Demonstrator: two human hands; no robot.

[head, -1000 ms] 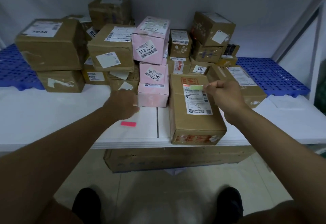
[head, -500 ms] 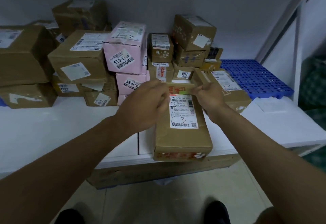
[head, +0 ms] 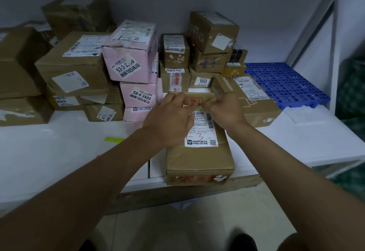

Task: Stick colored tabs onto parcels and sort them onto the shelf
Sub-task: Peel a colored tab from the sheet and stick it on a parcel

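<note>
Now your fingers [head: 182, 100] on both hands curl in a pinch over the green tab [head: 199, 105], left hand [head: 169, 118] and right hand [head: 225, 110] meeting at the far end of the brown parcel [head: 199, 156]; that parcel lies flat at the worktop [head: 59, 152] front edge, its label marked 1-3; behind stand stacked pink boxes [head: 134, 53] and brown cartons [head: 73, 67]; another yellow-green tab [head: 113, 139] lies left on the worktop; a blue pallet [head: 284, 82] sits right.
</note>
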